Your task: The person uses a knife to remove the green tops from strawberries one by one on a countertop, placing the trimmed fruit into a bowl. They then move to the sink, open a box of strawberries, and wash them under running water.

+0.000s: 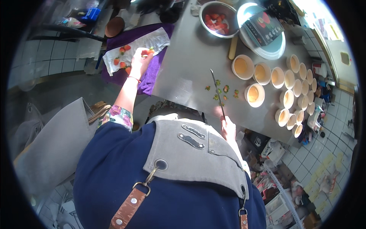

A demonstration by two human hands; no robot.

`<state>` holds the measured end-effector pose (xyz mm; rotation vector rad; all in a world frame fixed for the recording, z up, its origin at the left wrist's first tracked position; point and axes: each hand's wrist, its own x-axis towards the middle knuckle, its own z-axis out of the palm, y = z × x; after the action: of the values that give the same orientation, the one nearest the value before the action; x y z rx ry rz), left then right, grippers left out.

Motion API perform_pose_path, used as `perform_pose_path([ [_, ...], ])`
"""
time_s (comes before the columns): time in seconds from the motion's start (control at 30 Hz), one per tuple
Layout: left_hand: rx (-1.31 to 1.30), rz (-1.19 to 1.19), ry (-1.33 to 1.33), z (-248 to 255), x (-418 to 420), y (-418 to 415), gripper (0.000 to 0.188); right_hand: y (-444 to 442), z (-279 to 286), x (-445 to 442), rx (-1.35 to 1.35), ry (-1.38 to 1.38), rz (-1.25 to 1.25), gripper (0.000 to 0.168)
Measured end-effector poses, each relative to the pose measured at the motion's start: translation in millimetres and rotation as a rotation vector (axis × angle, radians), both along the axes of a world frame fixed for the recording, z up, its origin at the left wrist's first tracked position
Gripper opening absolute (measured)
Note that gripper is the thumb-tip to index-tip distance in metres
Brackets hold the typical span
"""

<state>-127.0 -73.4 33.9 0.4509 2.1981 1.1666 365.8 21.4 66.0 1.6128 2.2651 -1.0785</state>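
Observation:
Between the fingers of my left hand [140, 61] is a strawberry [150, 51] with its green leaves on. The hand is over a white cloth or paper towel [108, 63] laid on a purple towel [153, 81]. Several whole strawberries [122, 64] lie on the white sheet beside my wrist. My right hand [228, 128] grips a knife [216, 88] near the table's front edge, its thin blade pointing away from me. Cut strawberry tops [226, 88] with green leaves are scattered on the metal around the blade.
A steel bowl [203, 17] of red strawberries stands at the back of the steel table [187, 71]. Beside it are a wooden handle [233, 48] and a pale round lid or container [276, 48] with a dark printed box [261, 27] on top. Several paper cups [255, 95] with yellowish contents fill the right side.

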Motion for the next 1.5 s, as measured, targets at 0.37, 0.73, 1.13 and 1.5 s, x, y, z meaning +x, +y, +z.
perform_pose_path([
  [0.37, 0.320, -0.276, -1.337, 32, 172, 51, 0.024, 10, 41, -57, 0.552, 0.059, 0.263, 0.023],
  [0.73, 0.296, -0.384, -1.359, 32, 188, 51, 0.038, 13, 39, -64, 0.576, 0.091, 0.261, 0.020],
  [1.13, 0.231, -0.473, -1.395, 32, 190, 50, 0.040, 12, 36, -83, 0.597, 0.124, 0.249, 0.017],
  [1.5, 0.259, -0.352, -1.387, 34, 138, 40, 0.031, -4, -11, -9, 0.310, 0.056, 0.054, 0.009],
])
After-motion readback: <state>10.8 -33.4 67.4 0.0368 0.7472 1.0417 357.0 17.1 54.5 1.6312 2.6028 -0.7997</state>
